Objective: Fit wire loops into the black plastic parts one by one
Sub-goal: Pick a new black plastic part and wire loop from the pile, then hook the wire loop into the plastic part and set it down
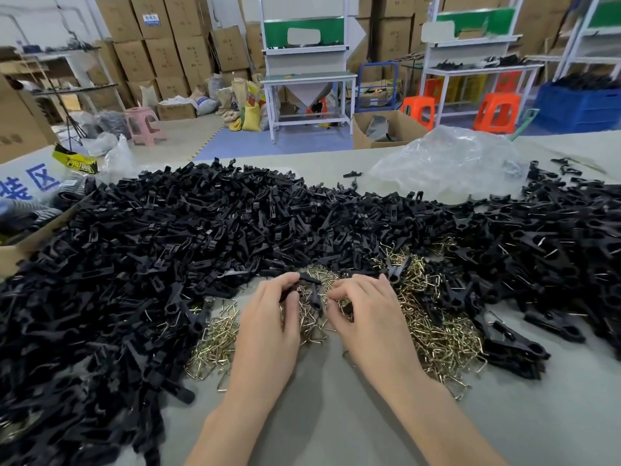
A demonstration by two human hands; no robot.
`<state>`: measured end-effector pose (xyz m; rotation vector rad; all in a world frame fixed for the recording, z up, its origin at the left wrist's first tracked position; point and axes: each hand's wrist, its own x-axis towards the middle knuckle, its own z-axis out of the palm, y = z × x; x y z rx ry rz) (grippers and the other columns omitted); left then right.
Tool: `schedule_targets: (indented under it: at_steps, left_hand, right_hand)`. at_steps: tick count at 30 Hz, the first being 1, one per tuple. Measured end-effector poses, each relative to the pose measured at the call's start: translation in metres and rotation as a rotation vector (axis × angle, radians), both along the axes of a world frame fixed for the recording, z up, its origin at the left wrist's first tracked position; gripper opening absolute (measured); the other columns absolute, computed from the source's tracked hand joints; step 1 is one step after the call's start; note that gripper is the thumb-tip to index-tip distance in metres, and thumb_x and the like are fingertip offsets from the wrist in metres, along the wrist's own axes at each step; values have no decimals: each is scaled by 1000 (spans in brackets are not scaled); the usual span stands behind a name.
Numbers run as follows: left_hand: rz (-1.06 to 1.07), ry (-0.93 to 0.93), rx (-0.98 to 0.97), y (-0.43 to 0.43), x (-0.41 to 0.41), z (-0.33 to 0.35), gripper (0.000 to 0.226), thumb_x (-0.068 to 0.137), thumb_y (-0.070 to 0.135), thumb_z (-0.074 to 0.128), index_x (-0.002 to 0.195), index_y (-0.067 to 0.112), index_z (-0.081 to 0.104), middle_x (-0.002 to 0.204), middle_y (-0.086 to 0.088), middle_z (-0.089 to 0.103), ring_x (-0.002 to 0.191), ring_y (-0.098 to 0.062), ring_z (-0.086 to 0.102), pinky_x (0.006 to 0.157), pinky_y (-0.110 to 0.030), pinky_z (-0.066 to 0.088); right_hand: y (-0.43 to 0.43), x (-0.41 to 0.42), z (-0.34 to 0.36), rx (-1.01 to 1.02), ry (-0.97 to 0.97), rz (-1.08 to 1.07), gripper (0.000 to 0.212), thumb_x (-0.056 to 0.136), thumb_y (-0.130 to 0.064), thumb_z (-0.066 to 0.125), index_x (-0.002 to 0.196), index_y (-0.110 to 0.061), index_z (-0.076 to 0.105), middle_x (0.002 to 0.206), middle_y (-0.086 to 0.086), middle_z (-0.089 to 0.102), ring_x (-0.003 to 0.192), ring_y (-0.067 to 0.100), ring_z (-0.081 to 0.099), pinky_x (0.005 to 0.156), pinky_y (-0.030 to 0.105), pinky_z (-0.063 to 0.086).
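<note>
Pinching a black plastic part (307, 281) with left grip (268, 319); right grip's (369, 317) hold among wire loops (440, 334) unclear; huge piles (168, 247) remain.

2 hands: 1 left hand (268, 317), 1 right hand (369, 314). Black parts (168, 237): 1 heap, far too many to count. Wire loops (437, 331): 1 pile, also past counting. 1 clear bag (447, 163). On the floor behind there are 2 orange stools (418, 111), 1 pink stool (144, 124), 1 blue crate (578, 105), 1 open carton (386, 129) and at least 2 white benches (309, 75).
</note>
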<state>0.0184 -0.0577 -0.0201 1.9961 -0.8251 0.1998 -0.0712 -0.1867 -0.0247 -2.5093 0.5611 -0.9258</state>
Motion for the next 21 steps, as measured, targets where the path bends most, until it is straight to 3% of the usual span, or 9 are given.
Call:
schedule_targets:
  at_steps: [4, 7, 9, 12, 15, 18, 21]
  left_hand:
    - [9, -61, 79, -2, -4, -1, 29, 102, 25, 48, 129, 25, 57, 120, 20, 54, 113, 2, 47, 104, -34, 42]
    - [37, -47, 47, -2, -2, -1, 28, 103, 27, 48, 128, 24, 58, 120, 18, 58, 113, -3, 51, 102, -35, 43]
    - [53, 16, -8, -3, -1, 1, 29, 102, 33, 47, 129, 28, 57, 119, 20, 60, 115, -3, 55, 100, -28, 44]
    - [55, 103, -124, -4, -1, 2, 24, 102, 28, 53, 124, 36, 58, 112, 27, 63, 110, 7, 58, 90, -9, 44]
    - [29, 193, -193, -5, -1, 4, 26, 102, 21, 57, 114, 44, 60, 106, 27, 68, 104, 4, 63, 85, -9, 46]
    - [-34, 294, -279, -7, -6, 9, 33, 102, 13, 56, 110, 44, 60, 105, 29, 66, 96, -2, 67, 76, -8, 48]
    - [-70, 338, -382, -7, -11, 15, 25, 102, 15, 55, 105, 39, 64, 94, 15, 73, 80, -12, 70, 65, -16, 53]
  right_hand:
    - [-3, -4, -2, -55, 125, -82, 12, 94, -33, 67, 97, -24, 75, 109, -8, 70, 119, 18, 56, 120, 43, 28]
    - [0, 0, 1, -106, 102, -135, 19, 94, -37, 65, 99, -24, 78, 114, -3, 72, 120, 23, 60, 118, 49, 32]
    - [6, 7, 6, -123, 112, -128, 26, 95, -43, 61, 105, -26, 76, 119, -3, 71, 122, 23, 59, 118, 51, 32]
    - [13, 16, 6, -92, 247, -63, 31, 98, -48, 55, 117, -29, 71, 132, -5, 63, 136, 22, 46, 123, 50, 18]
    - [12, 14, 2, -72, 252, -15, 23, 100, -39, 56, 117, -30, 68, 129, -10, 61, 137, 20, 43, 125, 45, 11]
    - [10, 8, 4, -51, 170, 21, 16, 97, -31, 63, 111, -28, 68, 118, -12, 64, 126, 15, 50, 124, 42, 20]
    - [8, 3, 9, 99, 17, 49, 12, 94, -26, 68, 105, -26, 67, 103, -16, 65, 107, 6, 55, 103, 28, 42]
